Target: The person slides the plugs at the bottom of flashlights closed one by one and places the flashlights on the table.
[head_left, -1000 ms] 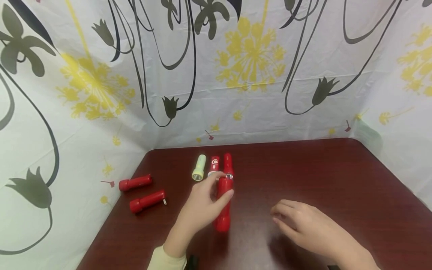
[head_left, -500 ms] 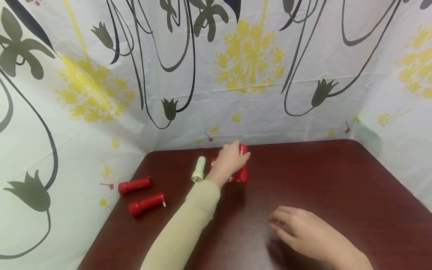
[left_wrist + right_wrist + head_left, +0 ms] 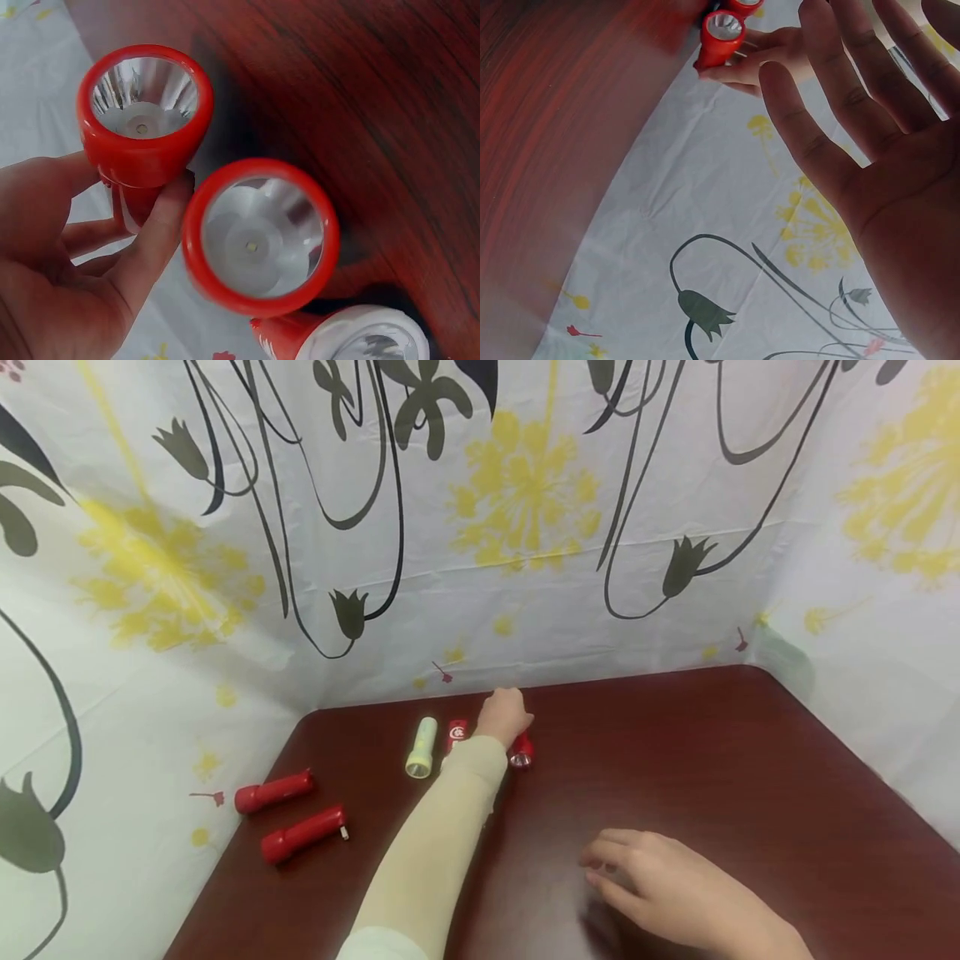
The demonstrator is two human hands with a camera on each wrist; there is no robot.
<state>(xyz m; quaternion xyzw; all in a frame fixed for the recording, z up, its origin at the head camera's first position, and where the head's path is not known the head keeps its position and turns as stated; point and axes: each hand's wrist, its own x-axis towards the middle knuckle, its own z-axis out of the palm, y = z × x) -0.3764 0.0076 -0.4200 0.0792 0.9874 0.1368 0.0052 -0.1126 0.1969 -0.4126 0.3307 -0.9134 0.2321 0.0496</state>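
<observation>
Behind, white cloth (image 3: pixel 442 568) with yellow flowers (image 3: pixel 528 497). In front, a dark red table (image 3: pixel 675 760). Close by, right hand (image 3: pixel 656 883), fingers loose, a little apart. Near the table's back edge, left hand (image 3: pixel 504 714), pinching a red flashlight (image 3: pixel 146 161) beside other red lights (image 3: pixel 259 236). On one, a white mark (image 3: pixel 457 732), too small to read.

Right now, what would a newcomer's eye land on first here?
Probably the big yellow flowers printed on the white cloth behind the table. Next, perhaps, the red flashlight gripped in the left hand near the table's back edge. Then the pale green flashlight to the left of that hand, the only one that isn't red.
</observation>
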